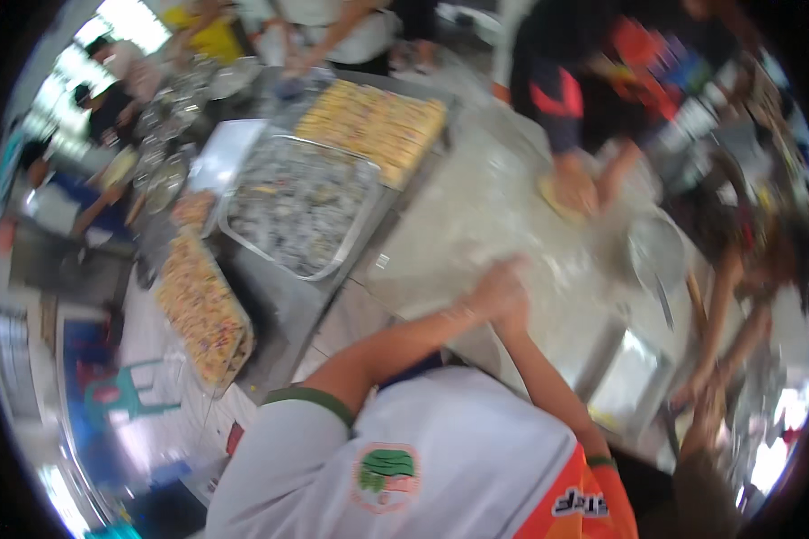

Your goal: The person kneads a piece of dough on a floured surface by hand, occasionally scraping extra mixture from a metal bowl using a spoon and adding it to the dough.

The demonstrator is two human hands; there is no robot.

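My left hand (493, 290) and my right hand (515, 315) meet over a pale worktable (438, 242) smeared with white, right before me. Both are motion-blurred and overlap, so whether anything lies between them cannot be told. Across the same table, another person's hands (575, 190) press on a yellowish piece (554, 197), perhaps dough or a cloth. To the right of my hands sits a rectangular metal pan (623, 377). Farther right, a round metal bowl or pan (654, 252) has a long utensil (663, 303) by its near edge.
On the grey metal table (290, 296) at left stand a foil-like tray (300, 202) of greyish contents and a tray of yellow pastry strips (377, 124). A tray of topped pastry (202, 310) overhangs its edge. Other people work around; a green plastic chair (125, 394) stands lower left.
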